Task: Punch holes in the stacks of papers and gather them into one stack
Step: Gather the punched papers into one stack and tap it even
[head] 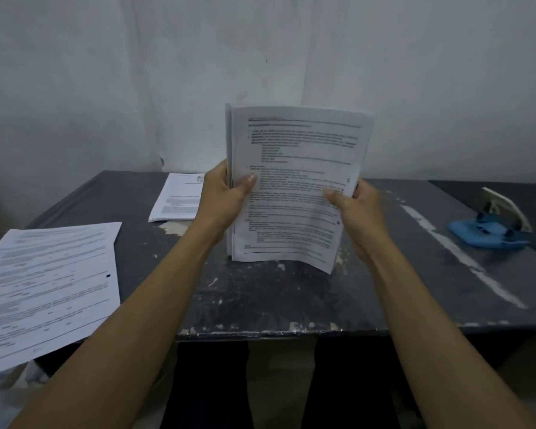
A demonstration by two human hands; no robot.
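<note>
A person's two bare forearms reach forward over a dark grey, scuffed worktop [291,301] with chipped paint along its near edge. Both hands hold one upright stack of white printed paper sheets [297,187] at the centre of the view. The stack stands on its bottom edge, which touches the worktop, and its top edge rises in front of a pale wall [136,72]. The left hand [226,193] grips the stack's left edge, thumb across the front page and fingers curled behind. The right hand [356,209] grips the right edge, thumb pressed on the front page. The lower right corner of the front sheet bows outward. Two small punched holes show near the right edge of the front page.

At the left, a second spread of white printed pages [47,286] lies flat, overhanging the worktop's near left corner, with one dark hole near its right edge. Further back, just left of the left hand, a smaller white printed stack [177,196] lies flat near the wall. At the far right, well apart from the hands, sits a blue hole punch with a pale lever [492,226]. A pale worn streak [458,255] runs diagonally between the held stack and the punch. Bare worktop lies in front of the held stack, up to the near edge.
</note>
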